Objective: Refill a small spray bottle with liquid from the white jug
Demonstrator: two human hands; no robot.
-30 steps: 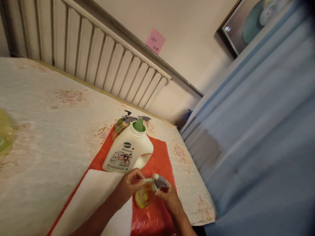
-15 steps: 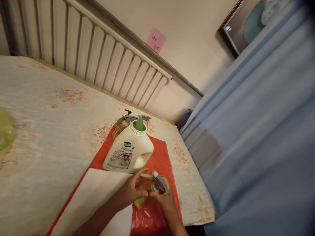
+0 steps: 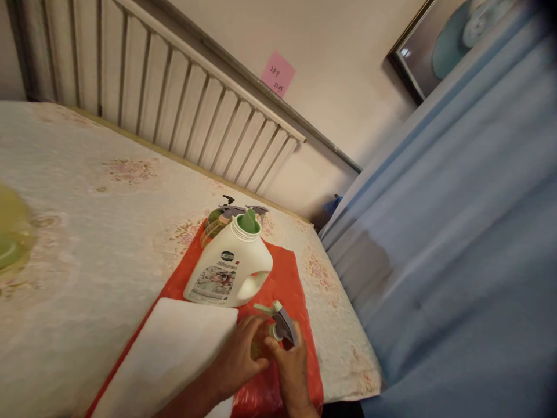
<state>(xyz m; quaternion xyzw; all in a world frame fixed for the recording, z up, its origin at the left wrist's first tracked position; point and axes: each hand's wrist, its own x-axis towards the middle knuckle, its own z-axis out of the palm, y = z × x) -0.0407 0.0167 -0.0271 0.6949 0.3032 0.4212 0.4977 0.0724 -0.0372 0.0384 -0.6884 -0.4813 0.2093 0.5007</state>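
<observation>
A small spray bottle [image 3: 282,324] with a grey trigger head and pale nozzle stands low at the front of the red plastic sheet [image 3: 284,270]. My left hand [image 3: 241,351] is wrapped around its body, which the fingers mostly cover. At the neck and trigger head, my right hand [image 3: 290,360] is closed, its thumb by the collar. Just behind them is a large white jug [image 3: 230,264] with a printed label, a side handle and a green spout in its uncapped mouth. A folded white cloth [image 3: 174,342] lies under and beside my left forearm.
Behind the jug are other bottles [image 3: 213,227] with grey trigger heads and a black pump. A yellowish transparent basin [image 3: 15,215] sits at the far left on the floral tablecloth [image 3: 96,244]. A blue curtain [image 3: 435,261] hangs on the right, and a radiator [image 3: 174,98] lines the back wall.
My left hand has shifted from beside the nozzle down around the bottle's body. My right hand stays at the trigger head. The view has moved slightly.
</observation>
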